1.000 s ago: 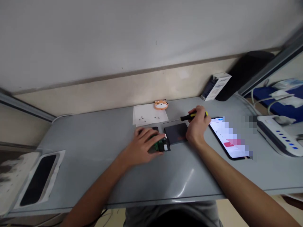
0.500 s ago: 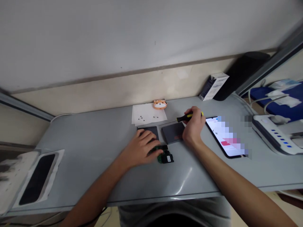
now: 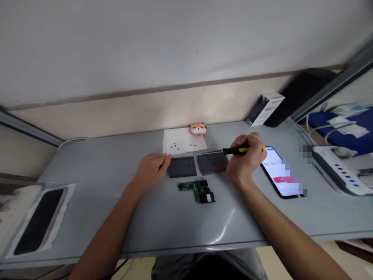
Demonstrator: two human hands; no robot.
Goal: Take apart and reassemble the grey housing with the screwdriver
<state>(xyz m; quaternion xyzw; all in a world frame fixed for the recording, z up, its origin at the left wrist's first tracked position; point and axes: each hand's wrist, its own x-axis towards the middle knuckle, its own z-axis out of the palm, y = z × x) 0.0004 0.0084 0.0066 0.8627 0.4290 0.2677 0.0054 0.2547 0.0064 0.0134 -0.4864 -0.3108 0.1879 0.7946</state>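
Observation:
My right hand is closed round a black and yellow screwdriver, held nearly level with its thin shaft pointing left. The shaft passes along the far edge of a dark flat casing part. Left of that lies a second dark flat panel with small holes. At its far left corner my left hand rests with the fingers drawn together; what they pinch, if anything, is too small to make out. Nearer me lies a green circuit board with black parts and a white label.
White paper behind the panels carries several tiny dark screws and an orange animal-faced case. A lit phone and a white power strip are at right, a dark phone at left. A box stands at the back.
My left hand has moved left off the circuit board to the left panel's corner, its fingers closing. My right hand has shifted slightly right and nearer me with the screwdriver.

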